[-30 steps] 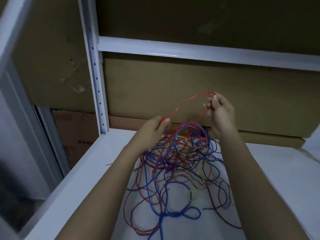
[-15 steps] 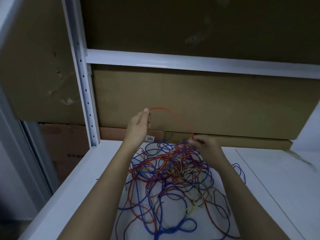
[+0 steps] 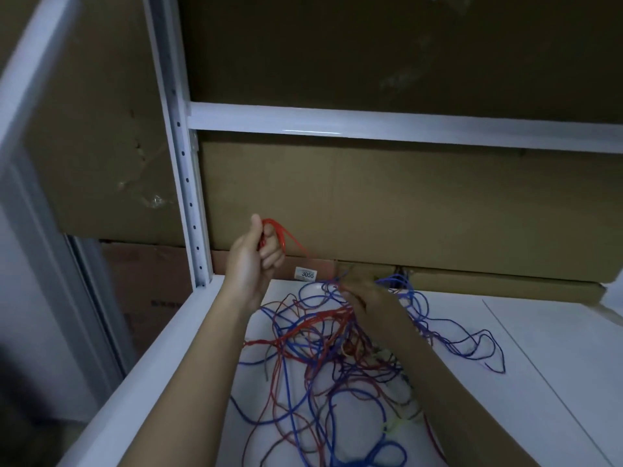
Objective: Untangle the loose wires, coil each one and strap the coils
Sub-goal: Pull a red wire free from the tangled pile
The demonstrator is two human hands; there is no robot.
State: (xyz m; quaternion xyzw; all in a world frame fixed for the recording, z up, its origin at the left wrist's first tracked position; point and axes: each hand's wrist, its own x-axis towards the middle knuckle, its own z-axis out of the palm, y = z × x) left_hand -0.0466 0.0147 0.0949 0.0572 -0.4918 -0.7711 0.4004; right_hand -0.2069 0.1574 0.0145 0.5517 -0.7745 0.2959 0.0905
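Wire tangle (image 3: 337, 348) on shelf (image 3: 546, 348); left hand (image 3: 256, 254) grips red wire (image 3: 283, 235)

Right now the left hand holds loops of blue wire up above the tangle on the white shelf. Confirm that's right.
Not quite: the wire is red, not blue. The head view shows the left hand holding loops of red wire up above the tangle on the white shelf.

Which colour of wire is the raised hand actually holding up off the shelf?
The red wire: the left hand grips its loops up in the air, while the blue wires lie in the tangle on the shelf.
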